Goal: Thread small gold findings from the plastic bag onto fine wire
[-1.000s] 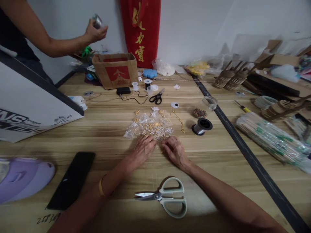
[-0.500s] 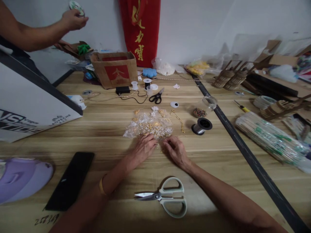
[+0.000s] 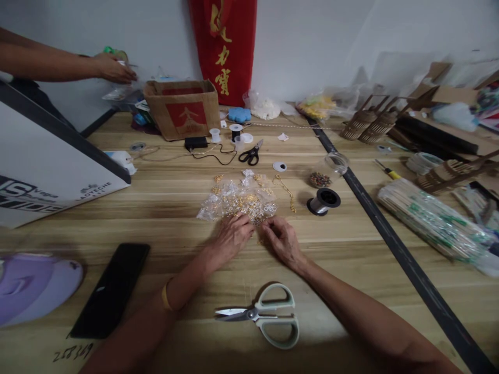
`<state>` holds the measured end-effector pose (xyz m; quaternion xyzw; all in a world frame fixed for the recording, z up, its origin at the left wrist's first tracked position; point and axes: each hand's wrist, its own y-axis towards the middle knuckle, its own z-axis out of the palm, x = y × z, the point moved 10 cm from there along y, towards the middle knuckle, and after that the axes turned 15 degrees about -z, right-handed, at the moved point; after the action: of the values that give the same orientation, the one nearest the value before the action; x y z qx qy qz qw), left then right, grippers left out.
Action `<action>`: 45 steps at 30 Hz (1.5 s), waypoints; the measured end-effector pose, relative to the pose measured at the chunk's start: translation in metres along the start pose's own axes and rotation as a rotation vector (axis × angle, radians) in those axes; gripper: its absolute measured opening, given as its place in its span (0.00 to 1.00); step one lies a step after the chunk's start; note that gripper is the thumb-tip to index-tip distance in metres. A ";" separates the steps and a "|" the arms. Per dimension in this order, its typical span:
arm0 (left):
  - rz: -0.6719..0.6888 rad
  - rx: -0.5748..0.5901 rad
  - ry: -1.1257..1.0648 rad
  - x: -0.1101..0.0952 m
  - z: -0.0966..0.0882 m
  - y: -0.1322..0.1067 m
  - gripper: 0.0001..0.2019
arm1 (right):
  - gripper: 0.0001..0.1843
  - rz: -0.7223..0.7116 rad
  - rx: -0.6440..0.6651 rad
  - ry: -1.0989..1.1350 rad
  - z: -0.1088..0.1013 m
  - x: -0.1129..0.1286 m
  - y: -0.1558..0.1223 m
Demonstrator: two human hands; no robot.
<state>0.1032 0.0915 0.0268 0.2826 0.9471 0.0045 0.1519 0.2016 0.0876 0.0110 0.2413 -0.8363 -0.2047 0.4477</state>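
Observation:
A heap of small clear bags with gold and silver findings [image 3: 238, 199] lies mid-table. My left hand [image 3: 231, 236] rests at the heap's near edge, fingers curled in a pinch on something too small to name. My right hand [image 3: 281, 238] sits just beside it, fingers also bent inward over tiny gold pieces on the wood. Grey-handled scissors [image 3: 265, 315] lie closed on the table between my forearms. A gold chain [image 3: 287, 195] trails to the right of the heap.
A wire spool [image 3: 323, 201], a tipped jar of beads [image 3: 327, 172] and black scissors [image 3: 250, 154] lie beyond. A black phone [image 3: 111, 289] is at left, a cardboard box [image 3: 182, 109] at back. Another person's hand [image 3: 113, 67] reaches in at upper left. Bagged sticks [image 3: 432, 221] lie at right.
My hands have barely moved, shifting slightly toward the heap. The other person's hand lowered from high up to the things behind the cardboard box.

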 end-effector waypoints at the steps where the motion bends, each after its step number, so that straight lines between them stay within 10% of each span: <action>1: 0.003 0.000 0.003 0.000 0.000 0.000 0.10 | 0.08 0.005 0.000 0.006 0.000 0.000 0.000; 20: -0.039 -0.007 -0.011 0.006 0.006 -0.001 0.11 | 0.11 0.214 -0.108 0.264 -0.002 -0.014 -0.004; 29: -0.176 -0.091 -0.489 0.030 -0.011 0.000 0.04 | 0.07 0.009 -0.007 0.114 -0.001 0.011 -0.001; 45: -0.547 0.235 -1.383 0.063 0.026 -0.003 0.12 | 0.05 -0.226 0.061 -0.021 0.003 0.037 0.003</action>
<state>0.0593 0.1204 -0.0165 -0.0100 0.6663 -0.3130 0.6767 0.1807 0.0686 0.0354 0.3455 -0.8141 -0.2310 0.4056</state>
